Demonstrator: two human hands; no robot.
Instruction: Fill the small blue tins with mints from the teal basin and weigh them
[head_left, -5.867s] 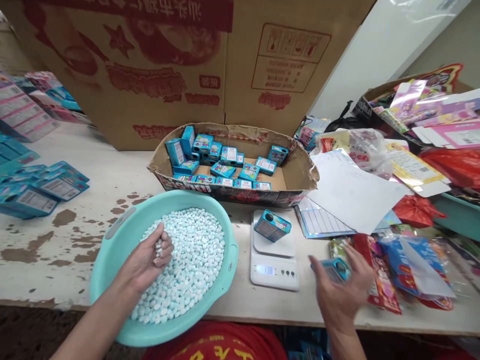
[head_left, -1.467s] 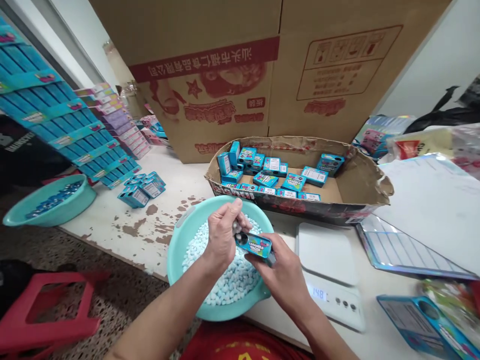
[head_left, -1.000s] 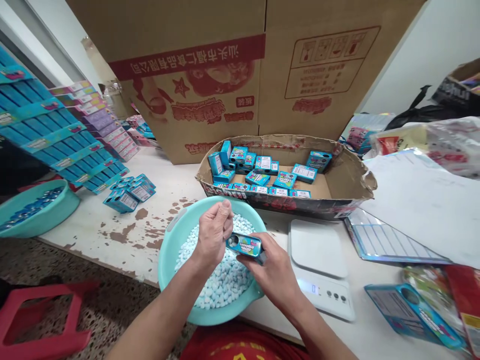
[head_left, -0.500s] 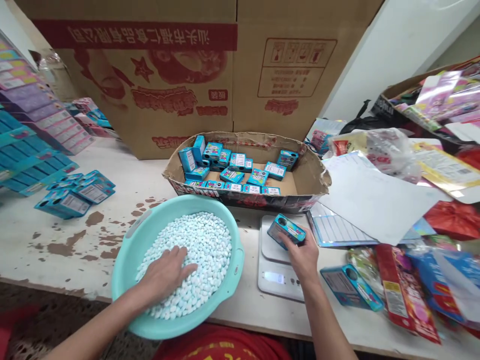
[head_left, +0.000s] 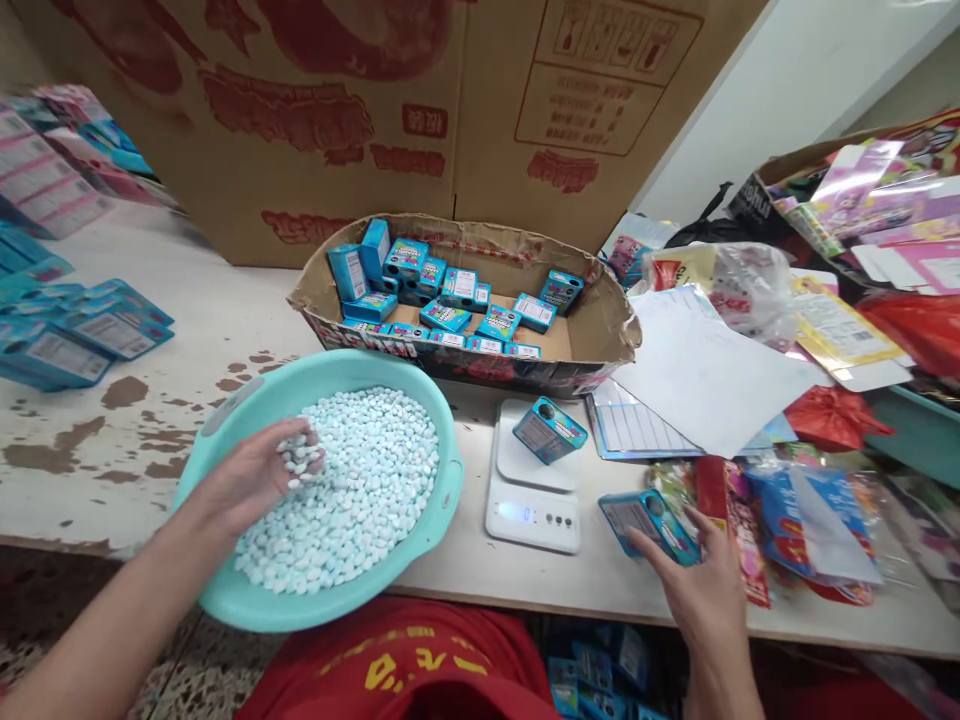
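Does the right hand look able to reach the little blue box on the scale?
Likely yes. The right hand rests just right of the scale, by another blue box. The box on the scale sits uncovered, with only bare tabletop between.

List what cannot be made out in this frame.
Head view only:
Scale display: digits too small, washed out.
Candies in left hand: count hidden by curled fingers.
Blue box at right hand: fill hidden by its walls.
Large carton: print cut off by top edge.
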